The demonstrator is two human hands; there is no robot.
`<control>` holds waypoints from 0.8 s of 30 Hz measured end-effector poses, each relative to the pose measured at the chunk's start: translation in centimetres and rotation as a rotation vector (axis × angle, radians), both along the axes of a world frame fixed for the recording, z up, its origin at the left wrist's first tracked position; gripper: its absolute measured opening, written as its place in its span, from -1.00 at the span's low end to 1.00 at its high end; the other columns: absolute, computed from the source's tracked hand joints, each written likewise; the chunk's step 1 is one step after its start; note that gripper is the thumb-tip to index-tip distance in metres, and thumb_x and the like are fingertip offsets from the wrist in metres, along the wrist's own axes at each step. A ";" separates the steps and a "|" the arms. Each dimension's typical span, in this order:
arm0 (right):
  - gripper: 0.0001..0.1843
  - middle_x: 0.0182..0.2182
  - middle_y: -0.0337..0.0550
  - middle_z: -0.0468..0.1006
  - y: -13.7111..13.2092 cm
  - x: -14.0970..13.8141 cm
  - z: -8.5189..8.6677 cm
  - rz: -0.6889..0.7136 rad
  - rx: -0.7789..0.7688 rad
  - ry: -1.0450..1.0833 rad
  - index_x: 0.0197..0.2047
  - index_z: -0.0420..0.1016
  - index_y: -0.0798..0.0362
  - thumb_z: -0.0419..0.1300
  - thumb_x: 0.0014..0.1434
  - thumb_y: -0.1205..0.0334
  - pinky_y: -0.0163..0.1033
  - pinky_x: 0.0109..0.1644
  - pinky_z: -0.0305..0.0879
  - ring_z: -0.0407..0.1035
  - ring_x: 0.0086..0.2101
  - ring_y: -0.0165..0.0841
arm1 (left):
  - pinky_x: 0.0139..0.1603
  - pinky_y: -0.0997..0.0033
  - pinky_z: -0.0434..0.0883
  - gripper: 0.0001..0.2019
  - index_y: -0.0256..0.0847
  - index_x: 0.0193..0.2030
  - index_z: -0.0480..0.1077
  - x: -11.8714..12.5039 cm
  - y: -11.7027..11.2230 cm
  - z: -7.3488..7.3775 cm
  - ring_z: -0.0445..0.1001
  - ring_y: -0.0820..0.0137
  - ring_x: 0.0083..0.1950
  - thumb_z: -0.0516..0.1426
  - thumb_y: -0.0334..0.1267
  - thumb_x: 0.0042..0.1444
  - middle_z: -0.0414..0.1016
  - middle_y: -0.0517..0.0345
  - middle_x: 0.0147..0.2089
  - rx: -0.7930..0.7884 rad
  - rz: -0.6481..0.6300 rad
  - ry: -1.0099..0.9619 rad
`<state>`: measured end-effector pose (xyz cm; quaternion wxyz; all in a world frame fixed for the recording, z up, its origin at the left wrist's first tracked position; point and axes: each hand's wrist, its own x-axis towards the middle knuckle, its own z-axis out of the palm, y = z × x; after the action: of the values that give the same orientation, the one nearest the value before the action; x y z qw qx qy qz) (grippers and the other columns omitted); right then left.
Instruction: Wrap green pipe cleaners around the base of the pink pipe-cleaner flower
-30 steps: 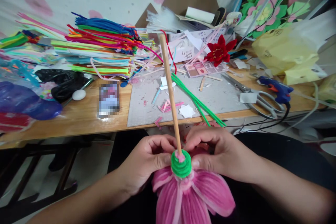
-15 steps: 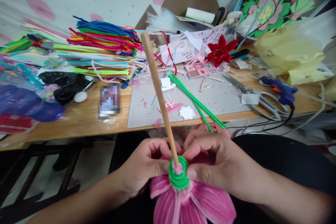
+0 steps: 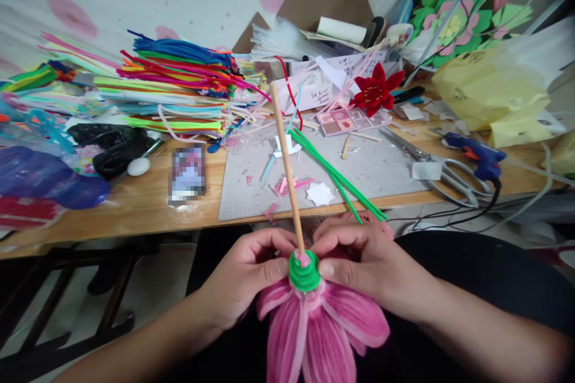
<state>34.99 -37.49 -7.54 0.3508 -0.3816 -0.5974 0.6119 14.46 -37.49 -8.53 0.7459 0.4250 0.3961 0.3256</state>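
A pink pipe-cleaner flower (image 3: 327,335) hangs upside down over my lap, its petals pointing down. Around its base sits a coiled green pipe cleaner (image 3: 304,278). From the coil's pink centre a wooden stick (image 3: 287,167) rises, leaning slightly left. My left hand (image 3: 258,269) pinches the coil from the left with thumb and fingers. On the other side my right hand (image 3: 359,260) grips it the same way. The fingertips behind the coil are partly hidden.
On the table lie a grey cutting mat (image 3: 242,191), green pipe cleaners (image 3: 332,170), scissors (image 3: 449,176), a blue glue gun (image 3: 476,152) and a red flower (image 3: 377,90). Stacked pipe cleaners (image 3: 179,72) fill the left back, with a phone-like item (image 3: 187,173) in front.
The flower has tipped, so the stick's top moved right and down and more petal length shows below. The green coil rose slightly, with both hands still gripping it.
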 end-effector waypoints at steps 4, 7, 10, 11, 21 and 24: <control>-0.84 -0.37 -0.13 0.49 0.5 0.5 0.4 0.008 0.163 -0.087 -0.26 0.54 0.12 0.19 0.17 0.22 -0.25 -0.21 0.28 0.38 -0.32 -0.39 | -0.34 0.53 0.34 -0.91 -0.24 -0.32 0.50 -0.3 0.1 -0.1 0.44 0.44 -0.28 0.20 -0.28 0.06 0.51 0.06 -0.14 0.058 -0.020 0.000; -0.82 -0.33 -0.11 0.51 0.6 0.6 0.7 -0.002 0.256 -0.075 -0.17 0.54 0.11 0.22 0.15 0.26 -0.25 -0.16 0.28 0.40 -0.27 -0.37 | -0.57 0.59 0.20 -0.85 -0.25 -0.27 0.48 -0.4 0.1 0.0 0.32 0.59 -0.50 0.17 -0.22 0.09 0.48 0.04 -0.12 0.094 -0.063 0.042; -0.81 -0.31 -0.09 0.51 0.5 0.3 0.5 0.041 0.240 -0.033 -0.19 0.58 0.09 0.27 0.11 0.24 -0.25 -0.17 0.30 0.42 -0.26 -0.35 | -0.65 0.60 0.11 -0.81 -0.27 -0.32 0.41 -0.3 0.1 0.4 0.20 0.65 -0.60 0.18 -0.17 0.07 0.46 0.07 -0.15 0.138 -0.108 0.082; -0.81 -0.30 -0.09 0.51 0.4 0.2 0.3 0.039 0.228 -0.026 -0.20 0.58 0.09 0.28 0.10 0.23 -0.25 -0.17 0.31 0.42 -0.27 -0.35 | -0.65 0.59 0.13 -0.80 -0.27 -0.35 0.40 -0.3 0.1 0.5 0.23 0.63 -0.58 0.18 -0.16 0.06 0.46 0.07 -0.16 0.166 -0.113 0.108; -0.79 -0.37 -0.15 0.49 0.7 0.8 -0.5 0.134 0.062 0.063 -0.27 0.58 0.13 0.27 0.11 0.15 -0.33 -0.27 0.27 0.37 -0.36 -0.43 | -0.11 0.40 0.32 -0.79 -0.25 -0.34 0.49 -1.0 0.2 0.7 0.44 0.34 -0.14 0.06 -0.26 0.18 0.48 0.02 -0.11 0.464 -0.228 0.289; -0.71 -0.29 -0.06 0.52 1.4 1.4 0.1 0.199 0.011 0.072 -0.21 0.57 0.15 0.08 0.26 0.16 -0.29 -0.21 0.29 0.40 -0.28 -0.38 | -0.13 0.42 0.32 -0.77 -0.25 -0.32 0.49 -0.8 0.4 0.7 0.45 0.33 -0.14 0.05 -0.22 0.19 0.50 0.03 -0.13 0.363 -0.186 0.270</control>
<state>36.39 -36.12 -7.43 0.3117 -0.2963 -0.6227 0.6537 13.67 -37.11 -7.82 0.6244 0.6265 0.3863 0.2616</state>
